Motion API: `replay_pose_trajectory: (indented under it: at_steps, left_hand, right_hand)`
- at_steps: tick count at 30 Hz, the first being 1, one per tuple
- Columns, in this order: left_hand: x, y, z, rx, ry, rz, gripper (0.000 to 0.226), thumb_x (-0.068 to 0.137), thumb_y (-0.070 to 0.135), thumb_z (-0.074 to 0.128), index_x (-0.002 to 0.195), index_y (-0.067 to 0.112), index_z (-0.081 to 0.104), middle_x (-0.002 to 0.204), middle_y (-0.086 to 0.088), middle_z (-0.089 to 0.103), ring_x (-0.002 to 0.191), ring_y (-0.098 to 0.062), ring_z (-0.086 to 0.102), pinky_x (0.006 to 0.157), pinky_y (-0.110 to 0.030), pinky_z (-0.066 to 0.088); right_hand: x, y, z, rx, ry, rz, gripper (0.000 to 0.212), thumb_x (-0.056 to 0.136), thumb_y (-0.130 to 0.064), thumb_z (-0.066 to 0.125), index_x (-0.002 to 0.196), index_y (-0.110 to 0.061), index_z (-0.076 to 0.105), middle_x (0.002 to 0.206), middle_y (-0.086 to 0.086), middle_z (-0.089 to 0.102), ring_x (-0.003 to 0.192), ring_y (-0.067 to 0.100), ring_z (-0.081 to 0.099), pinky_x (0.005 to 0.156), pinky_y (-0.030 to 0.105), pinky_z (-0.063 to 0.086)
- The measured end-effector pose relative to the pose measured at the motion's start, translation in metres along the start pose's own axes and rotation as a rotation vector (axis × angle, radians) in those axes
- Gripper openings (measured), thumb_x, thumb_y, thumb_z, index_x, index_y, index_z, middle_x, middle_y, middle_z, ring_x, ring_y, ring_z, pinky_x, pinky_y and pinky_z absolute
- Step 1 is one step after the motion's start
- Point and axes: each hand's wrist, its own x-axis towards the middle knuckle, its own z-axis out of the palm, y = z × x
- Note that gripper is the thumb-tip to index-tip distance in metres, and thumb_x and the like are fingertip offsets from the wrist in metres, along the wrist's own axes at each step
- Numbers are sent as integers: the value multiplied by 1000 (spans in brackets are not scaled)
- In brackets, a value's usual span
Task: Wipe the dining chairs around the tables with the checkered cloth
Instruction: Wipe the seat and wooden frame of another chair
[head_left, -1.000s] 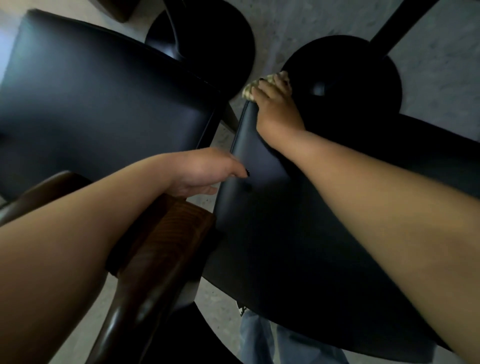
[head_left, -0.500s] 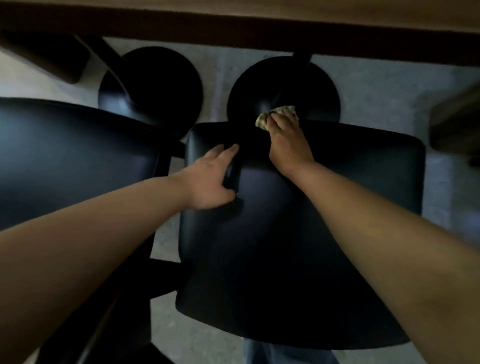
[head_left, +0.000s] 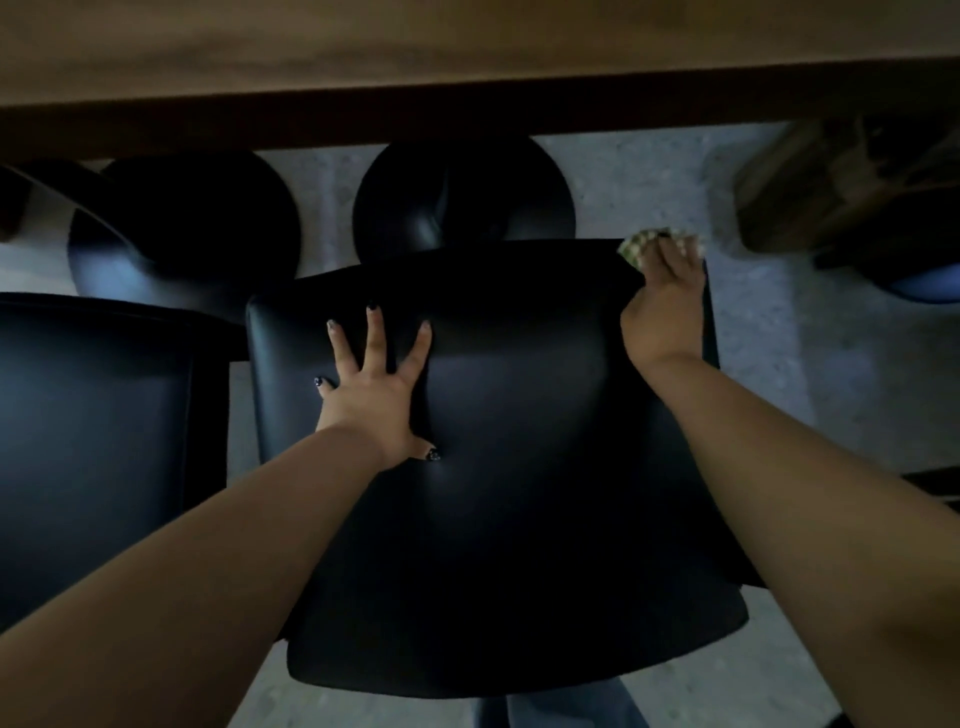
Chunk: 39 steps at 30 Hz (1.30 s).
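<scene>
A black padded dining chair (head_left: 519, 493) fills the middle of the view, its seat facing up at me. My left hand (head_left: 376, 384) lies flat on the left part of the seat with fingers spread. My right hand (head_left: 665, 306) is at the seat's far right corner, closed on the bunched checkered cloth (head_left: 641, 244), which pokes out past my fingertips at the chair's edge. Most of the cloth is hidden under my hand.
A second black chair (head_left: 98, 441) stands close on the left. The wooden table edge (head_left: 467, 114) spans the top, with two round black table bases (head_left: 462, 197) (head_left: 187, 228) on the grey floor. A wooden chair part (head_left: 852, 187) is at the upper right.
My right hand slid the cloth from the middle of the seat's far edge to its far right corner. My left hand opened flat with fingers spread. The view tilted up toward the table.
</scene>
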Motion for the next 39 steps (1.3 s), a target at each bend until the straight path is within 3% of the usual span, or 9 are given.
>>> replay_pose_trajectory:
  at_steps: [5, 10, 13, 16, 20, 24, 29, 34, 39]
  left_hand:
    - [-4, -4, 5, -3, 61, -3, 136, 66, 57, 80, 145, 42, -30, 152, -4, -41, 140, -43, -31, 113, -60, 22]
    - [-10, -26, 6, -13, 70, 0, 148, 60, 51, 86, 148, 22, -28, 153, -6, -38, 143, -30, -30, 115, -51, 23]
    - [-17, -54, 3, 22, 97, -184, 161, 48, 63, 86, 147, 10, -29, 154, -14, -36, 143, -32, -29, 118, -48, 13]
    - [-19, -66, 2, -157, -5, -378, 168, 42, 63, 89, 146, 6, -29, 157, -14, -30, 147, -32, -20, 119, -49, 10]
    - [-14, -67, 7, -377, -41, -364, 165, 46, 44, 95, 146, 14, -32, 159, -6, -28, 149, -36, -3, 120, -50, 17]
    - [-11, -80, 4, -179, -149, -287, 158, 55, 38, 93, 146, 8, -33, 157, -12, -31, 149, -34, -5, 119, -46, 19]
    - [-13, -92, 0, -72, -244, -176, 154, 59, 38, 92, 146, 7, -32, 152, -17, -38, 149, -34, 0, 119, -43, 22]
    - [-17, -91, 5, -285, -137, -205, 161, 52, 28, 96, 143, 15, -37, 155, -11, -36, 149, -34, 1, 118, -46, 23]
    - [-15, -89, 12, -309, -69, -241, 165, 48, 25, 98, 143, 23, -37, 155, -5, -36, 149, -36, 10, 115, -51, 28]
  right_hand:
    - [-27, 20, -5, 177, 143, 360, 51, 88, 7, 37, 139, 9, 37, 144, 27, 35, 136, 38, 31, 115, 33, 18]
    - [-47, -7, 4, 121, 187, 328, 55, 85, 7, 36, 140, 8, 35, 148, 25, 32, 139, 38, 26, 118, 34, 13]
    - [-63, -51, 19, 141, 169, 277, 58, 83, 8, 38, 141, 8, 33, 149, 27, 27, 141, 42, 20, 118, 39, 11]
    - [-82, -110, 44, 168, 64, 106, 61, 79, 10, 42, 140, 9, 35, 147, 31, 28, 139, 47, 20, 117, 49, 13]
    - [-96, -188, 70, 150, -84, -180, 58, 78, 4, 31, 134, 12, 43, 141, 32, 39, 134, 50, 30, 113, 57, 21]
    - [-99, -239, 95, -50, -346, -621, 55, 94, -7, 19, 148, 0, 21, 155, 19, 20, 144, 38, 9, 117, 52, 1]
    - [-103, -245, 97, -194, -434, -954, 49, 103, -13, 20, 149, 1, 11, 158, 17, 9, 145, 36, -4, 118, 48, 6]
    - [-96, -176, 60, 31, -253, -852, 50, 83, 0, 30, 126, 8, 54, 132, 23, 54, 127, 45, 44, 105, 51, 39]
    - [-81, -84, 30, 52, -117, -535, 53, 70, 16, 48, 122, 11, 57, 130, 27, 54, 124, 53, 42, 103, 60, 36]
